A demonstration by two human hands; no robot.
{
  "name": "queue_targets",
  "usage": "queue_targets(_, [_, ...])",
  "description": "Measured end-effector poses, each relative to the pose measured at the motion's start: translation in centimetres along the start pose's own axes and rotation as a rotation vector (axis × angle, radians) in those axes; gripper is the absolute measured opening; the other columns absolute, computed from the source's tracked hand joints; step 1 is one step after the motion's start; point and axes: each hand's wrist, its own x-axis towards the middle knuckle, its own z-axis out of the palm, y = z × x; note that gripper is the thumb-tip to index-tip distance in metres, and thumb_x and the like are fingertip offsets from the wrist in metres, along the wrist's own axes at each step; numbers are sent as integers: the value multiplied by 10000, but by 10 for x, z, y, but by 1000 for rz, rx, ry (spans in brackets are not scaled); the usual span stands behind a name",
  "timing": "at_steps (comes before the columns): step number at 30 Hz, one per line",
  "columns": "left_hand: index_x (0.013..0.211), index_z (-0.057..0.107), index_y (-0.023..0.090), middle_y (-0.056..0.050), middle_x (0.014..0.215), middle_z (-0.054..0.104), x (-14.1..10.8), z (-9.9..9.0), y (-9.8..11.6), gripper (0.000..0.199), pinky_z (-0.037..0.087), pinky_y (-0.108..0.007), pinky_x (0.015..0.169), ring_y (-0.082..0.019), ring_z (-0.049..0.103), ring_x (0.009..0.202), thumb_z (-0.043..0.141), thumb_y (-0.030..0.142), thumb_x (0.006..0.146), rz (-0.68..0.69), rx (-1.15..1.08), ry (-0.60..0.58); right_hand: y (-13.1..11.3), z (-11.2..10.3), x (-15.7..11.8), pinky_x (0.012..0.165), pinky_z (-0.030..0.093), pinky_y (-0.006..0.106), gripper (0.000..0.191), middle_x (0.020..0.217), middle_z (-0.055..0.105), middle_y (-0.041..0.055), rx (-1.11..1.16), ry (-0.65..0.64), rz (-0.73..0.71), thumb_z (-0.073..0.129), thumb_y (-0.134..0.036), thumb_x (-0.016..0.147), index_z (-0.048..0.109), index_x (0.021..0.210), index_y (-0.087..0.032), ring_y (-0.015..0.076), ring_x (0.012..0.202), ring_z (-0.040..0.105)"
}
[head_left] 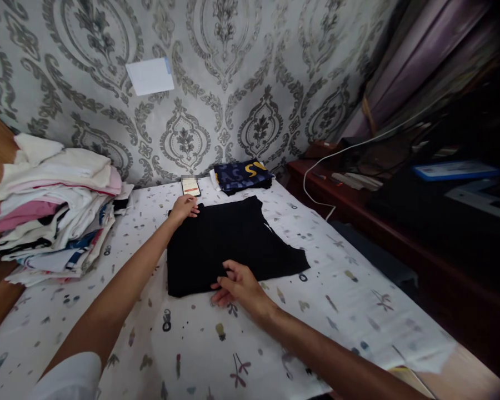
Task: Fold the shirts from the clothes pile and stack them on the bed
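Observation:
A black garment [225,239] lies flat on the white patterned sheet [191,344], its narrower part pointing right. My left hand [185,208] is at the garment's far left corner, fingers bent; whether they pinch the cloth is too small to tell. Over the near edge of the garment is my right hand [237,286], its fingers spread and slightly curled with nothing held between them. Just beyond my left hand, a phone [190,187] with a lit screen rests near the wall.
Left, a tall pile of clothes [66,205]. By the wall, a folded dark blue stack [244,175] with yellow print. On the right, a dark red table [350,200] holds a white cable [358,145] and other items. A paper [150,76] hangs on the wall.

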Motion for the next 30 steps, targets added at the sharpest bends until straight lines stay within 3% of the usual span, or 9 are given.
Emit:
queue_targets(3, [1010,646,192,-81,1114,695,-13,-1,-5,169,529,-381,981,-211,662,1095,542,262,896,150,81,10,-7,-4,-9,482,500,266,399,644,625,-44,-225,63,-52,603,-323,842,465,1188,-181,160,499,646])
queue_targets(6, [1222,629,200,-101,1402,588,-28,2,-16,340,345,-443,1169,-252,473,1371,512,312,923,359,357,-49,-16,-3,-21,602,536,322,444,674,643,-10,-699,231,-370,511,-303,923,466,1339,-156,188,612,661])
queue_targets(8, [1398,518,194,-131,1542,452,-38,5,-24,488,238,-519,1209,-282,342,1468,467,401,959,452,635,-104,-19,3,-23,816,558,399,475,958,719,98,-1004,272,-639,484,-278,951,458,1409,-153,243,923,695])
queue_targets(10, [1488,420,214,-131,1610,342,-44,8,-30,569,163,-572,1215,-292,246,1512,418,472,981,452,818,-139,-15,11,-18,1041,465,492,523,1337,613,192,-1263,204,-799,494,-320,969,446,1457,-139,300,1280,551])
queue_targets(14, [1544,333,258,-108,1641,270,-47,11,-35,607,120,-594,1211,-282,188,1531,335,531,1002,433,899,-168,6,18,-5,1190,273,551,735,1582,339,237,-1557,2,-720,514,-551,951,412,1500,-73,333,1506,239])
queue_targets(18, [1549,327,257,-107,1647,248,-44,10,-33,627,107,-615,1201,-301,161,1535,335,555,997,409,894,-180,17,16,-12,1200,244,550,739,1588,320,233,-1591,-62,-692,469,-574,968,412,1502,-66,330,1512,219])
queue_targets(23, [1516,378,239,-87,1613,350,-36,-8,-31,595,186,-508,1215,-272,260,1508,376,505,983,425,677,-243,6,32,-23,1179,279,526,570,1450,513,261,-1637,-6,-735,577,-412,956,547,1376,-28,343,1407,413])
queue_targets(26, [1439,466,226,-68,1514,496,-33,-34,-34,512,311,-370,1172,-222,435,1404,417,411,964,355,472,-61,0,50,-18,1029,442,467,474,1277,633,204,-1651,7,-769,627,-343,929,588,1314,-70,313,1184,571])
queue_targets(30, [1200,612,162,-132,1231,654,-32,-64,-43,372,405,-413,1078,-283,570,1217,550,314,866,83,447,193,-2,72,-6,808,516,392,347,1073,659,143,-1702,-17,-825,571,-224,940,590,1264,-99,275,985,599])
